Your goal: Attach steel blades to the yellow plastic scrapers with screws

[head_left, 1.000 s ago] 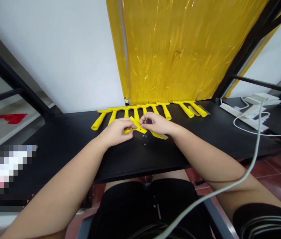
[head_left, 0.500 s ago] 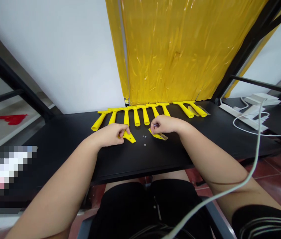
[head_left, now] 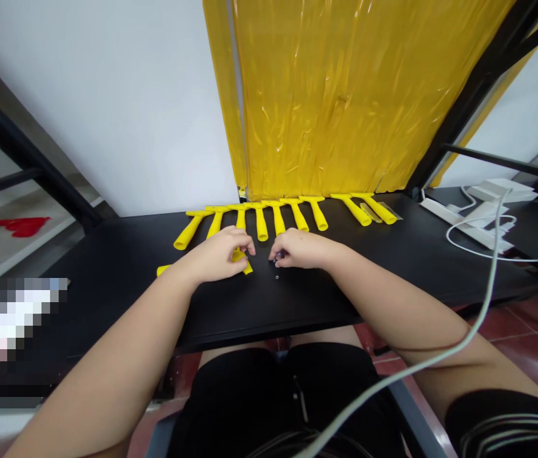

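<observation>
On the black table (head_left: 259, 308), the right hand (head_left: 301, 249) has neared a small ring (head_left: 277, 277).

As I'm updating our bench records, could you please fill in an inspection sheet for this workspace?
Surface: black table, dark top.
Job's things: row of yellow handles along the back; a yellow piece by the left hand; a small ring-like part nearer the person.
Clutter: white box-like pieces at the table's right; red item on the left shelf.
Hands: left over the yellow piece, hold unclear; right hand low, fingers curled, contents unclear.
Cables: white cable crosses over the right forearm in view.
Surroundings: yellow film and white panel behind.
</observation>
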### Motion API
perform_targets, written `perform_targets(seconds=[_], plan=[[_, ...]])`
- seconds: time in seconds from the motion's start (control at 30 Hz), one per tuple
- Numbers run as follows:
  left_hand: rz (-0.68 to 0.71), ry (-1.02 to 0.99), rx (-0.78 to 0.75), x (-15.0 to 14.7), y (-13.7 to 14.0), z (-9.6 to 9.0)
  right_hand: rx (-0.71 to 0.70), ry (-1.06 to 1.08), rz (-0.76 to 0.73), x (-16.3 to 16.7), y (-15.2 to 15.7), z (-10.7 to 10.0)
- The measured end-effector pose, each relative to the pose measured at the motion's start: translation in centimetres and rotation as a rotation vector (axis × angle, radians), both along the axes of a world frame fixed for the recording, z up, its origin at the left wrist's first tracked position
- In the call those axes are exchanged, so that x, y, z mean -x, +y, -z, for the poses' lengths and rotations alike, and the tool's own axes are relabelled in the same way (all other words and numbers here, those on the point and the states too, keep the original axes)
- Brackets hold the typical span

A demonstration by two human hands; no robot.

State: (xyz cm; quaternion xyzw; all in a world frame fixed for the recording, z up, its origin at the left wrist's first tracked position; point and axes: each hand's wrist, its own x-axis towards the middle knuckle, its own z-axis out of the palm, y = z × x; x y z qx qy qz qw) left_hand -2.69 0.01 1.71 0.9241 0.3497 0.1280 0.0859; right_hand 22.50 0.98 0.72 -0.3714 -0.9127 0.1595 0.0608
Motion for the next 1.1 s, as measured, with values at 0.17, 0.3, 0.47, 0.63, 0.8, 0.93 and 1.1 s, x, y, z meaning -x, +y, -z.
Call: perform_targets(seconds=[0.17,0.3,0.47,0.63,0.8,0.93,1.1], plan=[[0.006,-0.007,-0.005,0.1,0.3,0.2,-0.087,-0.097,-0.008,0.9,-0.9,-0.5],[-0.016,-0.012,-0.014,0.4,0.6,0.2,-0.102,-0.109,-0.001,1.2,-1.4,-0.5],[-0.035,-0.031,-0.027,0.7,0.8,-0.1,-0.027,-0.047,0.02,-0.3,-1.3,-1.3],[-0.052,-0.065,-0.018,1.0,1.1,0.0,0.005,-0.003,0.117,-2.5,-0.5,-2.2],[-0.083,-0.059,0.007,1.8,1.5,0.2,0.047,-0.062,0.144,-3.1,0.1,-2.1],[-0.107,-0.046,0.023,2.3,1.9,0.3,0.095,-0.006,0.162,-3.3,0.0,-2.3],[-0.113,-0.035,0.032,2.2,1.9,0.2,0.165,0.053,0.039,-2.9,-0.4,-2.0]])
